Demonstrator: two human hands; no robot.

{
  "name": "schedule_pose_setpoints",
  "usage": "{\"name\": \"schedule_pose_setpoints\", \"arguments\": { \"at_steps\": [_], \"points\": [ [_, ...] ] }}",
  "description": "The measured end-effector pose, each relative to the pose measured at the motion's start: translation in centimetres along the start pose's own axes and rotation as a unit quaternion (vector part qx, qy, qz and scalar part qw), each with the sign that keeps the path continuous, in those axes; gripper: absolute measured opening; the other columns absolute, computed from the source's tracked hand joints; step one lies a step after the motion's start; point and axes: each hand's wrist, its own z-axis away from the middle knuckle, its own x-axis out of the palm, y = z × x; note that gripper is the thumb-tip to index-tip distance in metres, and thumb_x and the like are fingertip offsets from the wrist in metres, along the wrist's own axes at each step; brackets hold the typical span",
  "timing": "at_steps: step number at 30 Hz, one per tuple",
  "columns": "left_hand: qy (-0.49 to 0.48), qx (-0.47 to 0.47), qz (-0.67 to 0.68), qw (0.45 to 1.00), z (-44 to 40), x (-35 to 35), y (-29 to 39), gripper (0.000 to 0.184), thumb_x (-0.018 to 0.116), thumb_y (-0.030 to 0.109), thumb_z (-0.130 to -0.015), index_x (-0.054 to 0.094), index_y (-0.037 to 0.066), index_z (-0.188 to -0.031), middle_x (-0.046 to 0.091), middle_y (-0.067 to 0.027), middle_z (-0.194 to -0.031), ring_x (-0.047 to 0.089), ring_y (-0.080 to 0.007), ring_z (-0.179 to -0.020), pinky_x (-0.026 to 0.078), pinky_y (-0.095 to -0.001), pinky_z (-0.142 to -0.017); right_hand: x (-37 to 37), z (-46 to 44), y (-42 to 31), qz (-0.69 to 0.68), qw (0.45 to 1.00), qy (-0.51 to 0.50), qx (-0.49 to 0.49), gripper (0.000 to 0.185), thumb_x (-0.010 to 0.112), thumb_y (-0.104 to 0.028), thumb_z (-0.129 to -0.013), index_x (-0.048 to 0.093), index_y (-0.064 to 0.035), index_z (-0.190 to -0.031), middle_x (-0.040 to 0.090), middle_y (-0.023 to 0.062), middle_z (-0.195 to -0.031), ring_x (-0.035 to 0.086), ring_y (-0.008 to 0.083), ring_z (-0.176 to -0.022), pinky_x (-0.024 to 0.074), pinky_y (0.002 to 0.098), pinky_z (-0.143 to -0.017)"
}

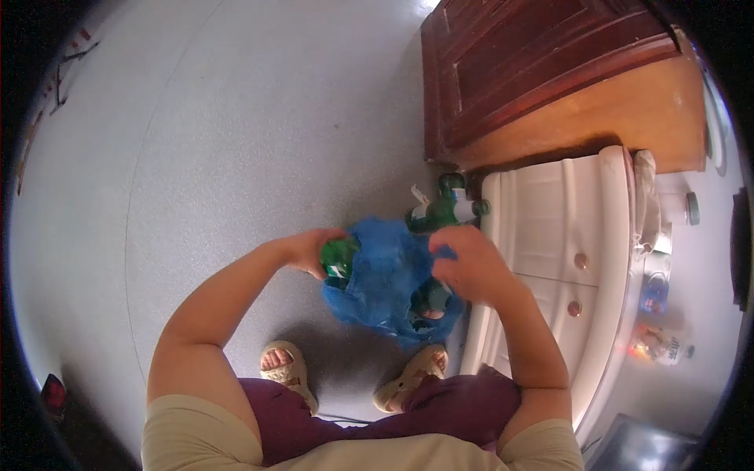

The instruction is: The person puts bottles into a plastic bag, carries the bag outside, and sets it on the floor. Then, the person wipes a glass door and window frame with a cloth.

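A blue plastic bag (381, 271) sits on the floor in front of my feet. My left hand (308, 250) is closed around a green glass bottle (338, 257) at the bag's left edge; how much of it lies inside the bag I cannot tell. On the other side, my right hand (471, 263) pinches the bag's upper right edge. Below that hand, another dark green bottle (430, 297) shows at the bag's opening. Just beyond the bag, several green bottles (441, 210) with pale labels lie on the floor, partly overlapping.
To the right stands a white drawer cabinet (542, 228) with round knobs, close to my right arm. A dark red wooden cabinet (542, 71) is behind it. Jars and packets, including a white bottle (667, 345), stand on the white cabinet's top. Grey floor (236, 141) stretches left.
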Motion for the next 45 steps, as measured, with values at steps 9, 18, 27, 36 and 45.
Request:
{"name": "schedule_pose_setpoints", "arguments": {
  "at_steps": [9, 18, 27, 36, 45],
  "points": [
    [-0.023, -0.049, -0.022, 0.998, -0.6, 0.3, 1.0, 0.091, 0.078, 0.002, -0.049, 0.041, 0.007, -0.133, 0.060, -0.0114, -0.111, 0.056, -0.0223, -0.104, 0.045, -0.0366, -0.091, 1.7, 1.8, 1.2, 0.160, 0.966, 0.163, -0.118, 0.028, 0.071, -0.017, -0.063, 0.065, -0.0122, -0.090, 0.052, 0.0059, -0.128, 0.055, 0.0251, -0.103, 0.0403, 0.0400, -0.092],
    [-0.025, -0.044, -0.044, 0.998, -2.5, 0.3, 2.9, 0.101, 0.083, 0.007, -0.051, 0.032, -0.001, -0.137, 0.051, -0.0171, -0.129, 0.047, -0.0283, -0.121, 0.037, -0.0383, -0.104, -0.7, 0.7, -0.7, 0.151, 0.979, 0.120, -0.062, 0.021, 0.070, -0.017, -0.065, 0.068, -0.0150, -0.086, 0.041, 0.0138, -0.138, 0.052, 0.0259, -0.112, 0.0323, 0.0441, -0.104],
    [-0.057, -0.032, -0.098, 0.993, -2.0, 0.0, 3.6, 0.103, 0.081, 0.010, -0.057, 0.023, -0.002, -0.141, 0.034, -0.0229, -0.141, 0.032, -0.0319, -0.132, 0.027, -0.0366, -0.110, 0.0, 1.5, -1.3, 0.087, 0.995, 0.036, -0.021, 0.024, 0.060, -0.018, -0.081, 0.062, -0.0061, -0.102, 0.043, 0.0091, -0.138, 0.055, 0.0231, -0.111, 0.0534, 0.0385, -0.074],
    [-0.072, -0.074, -0.103, 0.989, -1.3, -1.4, 1.3, 0.079, 0.057, -0.005, -0.072, 0.023, 0.002, -0.143, 0.025, -0.0178, -0.148, 0.026, -0.0294, -0.136, 0.022, -0.0385, -0.113, -2.8, 4.4, -1.9, 0.100, 0.994, 0.036, -0.032, 0.028, 0.060, -0.018, -0.081, 0.058, -0.0080, -0.107, 0.061, 0.0089, -0.112, 0.065, 0.0258, -0.081, 0.0540, 0.0360, -0.058],
    [-0.030, -0.093, -0.207, 0.973, -2.3, -0.9, 3.5, 0.059, 0.050, -0.008, -0.071, 0.044, 0.000, -0.128, 0.050, -0.0237, -0.124, 0.047, -0.0379, -0.117, 0.039, -0.0428, -0.098, -2.1, 3.7, -5.4, 0.234, 0.971, -0.026, -0.049, 0.036, 0.068, -0.032, -0.076, 0.060, -0.0101, -0.103, 0.062, 0.0015, -0.089, 0.061, 0.0175, -0.064, 0.0480, 0.0321, -0.049]
  ]
}}
